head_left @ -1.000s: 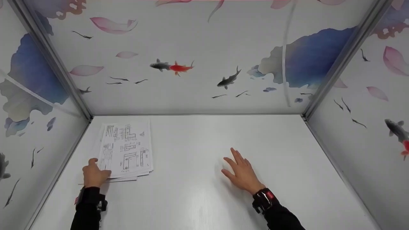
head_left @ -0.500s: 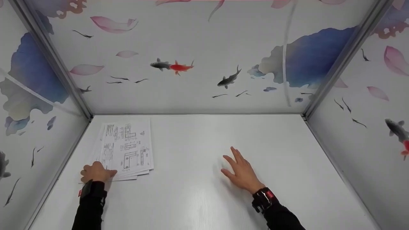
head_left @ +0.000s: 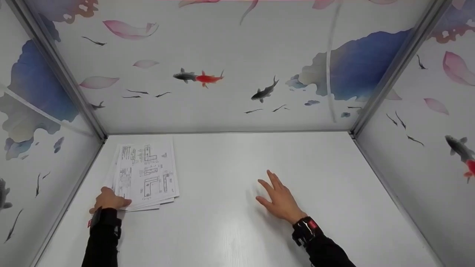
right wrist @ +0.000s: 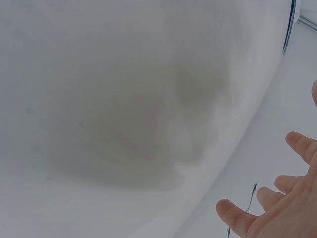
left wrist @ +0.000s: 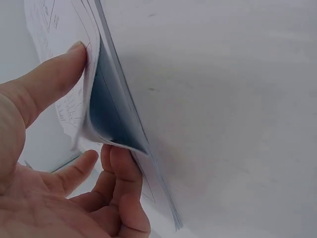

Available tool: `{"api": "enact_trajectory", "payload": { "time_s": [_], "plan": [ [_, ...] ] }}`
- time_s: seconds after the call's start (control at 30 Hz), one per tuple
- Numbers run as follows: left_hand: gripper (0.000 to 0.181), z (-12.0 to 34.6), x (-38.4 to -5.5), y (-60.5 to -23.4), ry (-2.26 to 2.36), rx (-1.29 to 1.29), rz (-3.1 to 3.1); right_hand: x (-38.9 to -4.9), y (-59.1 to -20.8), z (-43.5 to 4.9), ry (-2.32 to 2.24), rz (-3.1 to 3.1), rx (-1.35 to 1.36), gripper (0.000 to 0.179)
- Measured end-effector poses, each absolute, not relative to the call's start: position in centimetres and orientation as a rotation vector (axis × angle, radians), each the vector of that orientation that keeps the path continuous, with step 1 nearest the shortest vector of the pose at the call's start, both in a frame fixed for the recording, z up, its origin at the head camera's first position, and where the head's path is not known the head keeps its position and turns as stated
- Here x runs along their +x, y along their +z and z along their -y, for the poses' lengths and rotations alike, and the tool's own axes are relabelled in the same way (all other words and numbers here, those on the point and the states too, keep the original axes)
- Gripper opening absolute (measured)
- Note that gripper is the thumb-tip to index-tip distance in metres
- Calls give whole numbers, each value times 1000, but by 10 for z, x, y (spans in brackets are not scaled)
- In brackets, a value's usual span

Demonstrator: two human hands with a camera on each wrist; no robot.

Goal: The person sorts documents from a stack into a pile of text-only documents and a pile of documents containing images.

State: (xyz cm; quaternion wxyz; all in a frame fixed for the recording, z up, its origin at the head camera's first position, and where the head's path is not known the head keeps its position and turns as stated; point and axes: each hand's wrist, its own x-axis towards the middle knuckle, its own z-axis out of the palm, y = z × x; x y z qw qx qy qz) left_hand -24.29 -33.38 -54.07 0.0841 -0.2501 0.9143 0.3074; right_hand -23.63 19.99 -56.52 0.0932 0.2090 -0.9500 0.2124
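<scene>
- Two black sleeves [head_left: 100, 244] reach in over the table [head_left: 215, 230] from its near edge, each ending in a strap [head_left: 305, 231] with a small device at the wrist.
- The left hand [head_left: 109, 199] grasps the papers [head_left: 150, 170] at their near left corner. From its wrist, the thumb [left wrist: 62, 72] lies on the printed face and curled fingers [left wrist: 126, 171] sit under the raised part. How many sheets are in the grip cannot be told.
- Half a second ago this hand lay a little farther right, its fingers more spread; now it has drawn slightly left, the fingertips mostly out of the head view.
- What that means, as a judgement: the corner is held, with some layers bowed away from those beneath, but the papers are not yet off the table.
- The right hand [head_left: 281, 200] is empty, fingers spread, its shadow beside it on the table's right half; it has barely shifted.
- The papers lie by the table's far left corner, hardly moved, edges fanned unevenly, drawings uppermost.
- Beyond the table's far edge stands a back wall [head_left: 222, 115] with printed fish.
</scene>
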Motion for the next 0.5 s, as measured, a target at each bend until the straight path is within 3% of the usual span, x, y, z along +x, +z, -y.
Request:
{"api": "enact_trajectory", "payload": {
  "time_s": [0.2,0.5],
  "plan": [
    [52,338,-241,-546,969,-647,-2786,-236,-563,-198,636,2827,637,55],
    [54,337,-236,-542,1280,-513,-2741,-240,-558,-197,617,2842,625,51]
  ]
}}
